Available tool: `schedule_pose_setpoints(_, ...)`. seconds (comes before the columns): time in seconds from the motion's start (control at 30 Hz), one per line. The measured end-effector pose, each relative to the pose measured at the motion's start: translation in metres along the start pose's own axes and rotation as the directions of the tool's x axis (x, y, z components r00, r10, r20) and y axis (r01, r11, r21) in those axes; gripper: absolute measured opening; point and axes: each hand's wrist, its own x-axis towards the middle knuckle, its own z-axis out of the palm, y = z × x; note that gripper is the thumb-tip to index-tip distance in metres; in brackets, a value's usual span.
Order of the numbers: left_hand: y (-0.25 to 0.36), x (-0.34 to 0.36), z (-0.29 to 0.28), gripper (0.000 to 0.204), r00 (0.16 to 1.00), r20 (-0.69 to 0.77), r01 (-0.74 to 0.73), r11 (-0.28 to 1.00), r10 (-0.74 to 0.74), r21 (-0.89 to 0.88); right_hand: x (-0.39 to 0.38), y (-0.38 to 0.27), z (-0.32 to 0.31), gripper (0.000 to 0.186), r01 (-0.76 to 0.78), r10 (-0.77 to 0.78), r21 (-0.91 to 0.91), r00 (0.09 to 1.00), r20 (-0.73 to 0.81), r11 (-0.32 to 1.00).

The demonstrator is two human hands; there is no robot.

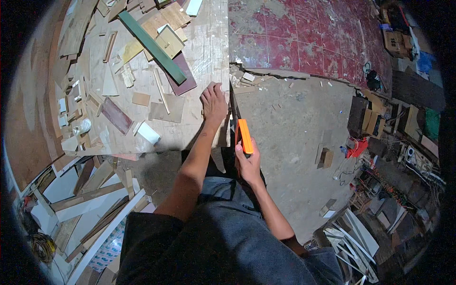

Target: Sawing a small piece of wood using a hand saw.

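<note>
My right hand [249, 159] grips the orange handle [244, 135] of a hand saw, whose dark blade [234, 104] extends forward along the right edge of the wooden bench [221, 52]. My left hand [213, 102] presses down beside the blade at that edge, fingers bent over something I cannot make out. Just beyond it lie a long green board [152, 47] and a maroon panel [187, 83] among loose pale offcuts. A small tan block [140, 99] and a white piece [148, 134] are left of my left forearm.
Wood and white board scraps [85, 213] are heaped at the lower left. Right of the bench are grey floor [280, 123], a red-tiled area [308, 38] with scraps along its broken edge, and clutter [370, 118] of boxes, cords and a red object [356, 147].
</note>
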Motion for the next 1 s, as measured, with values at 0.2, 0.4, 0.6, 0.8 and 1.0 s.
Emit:
schedule_pose_setpoints(0.2,0.007,0.003,-0.003,0.044,0.996,-0.05,0.066,0.997,-0.067,-0.032,0.022,-0.024,-0.001,0.019,-0.234,0.234,0.055,0.972,0.002,0.971)
schedule_pose_setpoints(0.4,0.002,0.0,-0.003,0.042,0.991,-0.064,0.119,0.993,-0.12,-0.015,0.029,-0.03,0.0,0.018,-0.156,0.156,-0.033,0.988,-0.005,0.987)
schedule_pose_setpoints(0.6,0.007,0.003,-0.001,0.04,0.985,-0.074,0.152,0.988,-0.154,-0.023,0.038,-0.043,0.0,0.02,-0.349,0.35,-0.033,0.937,-0.001,0.936)
schedule_pose_setpoints(0.8,0.005,0.005,-0.001,0.039,0.982,-0.069,0.177,0.984,-0.177,-0.011,0.051,-0.047,0.011,0.023,-0.15,0.145,-0.141,0.988,-0.046,0.979)
schedule_pose_setpoints(1.0,0.007,0.007,-0.006,0.038,0.975,-0.007,0.22,0.975,-0.221,-0.034,0.051,-0.057,0.001,0.025,-0.322,0.319,-0.038,0.945,-0.069,0.946)
